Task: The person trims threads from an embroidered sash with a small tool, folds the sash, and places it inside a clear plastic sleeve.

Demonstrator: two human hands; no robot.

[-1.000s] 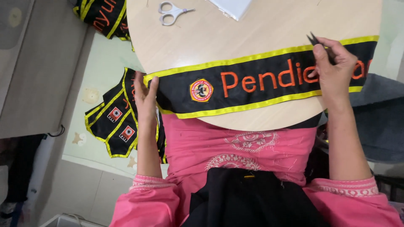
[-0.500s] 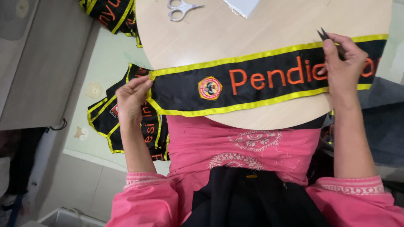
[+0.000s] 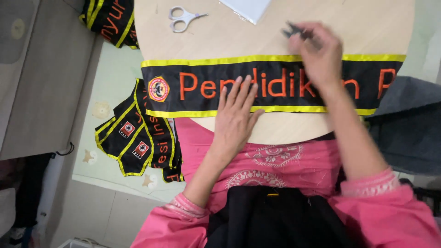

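Left hand (image 3: 236, 115) flat, fingers apart, on black sash (image 3: 275, 85); right hand (image 3: 317, 57) pinching small dark tool (image 3: 293, 31).

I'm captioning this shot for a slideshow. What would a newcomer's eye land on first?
The black sash with yellow edging and orange lettering, stretched across the round wooden table. The left hand lies flat on its lower edge, while the right hand holds a small dark tool above it. White-handled scissors lie at the table's far side.
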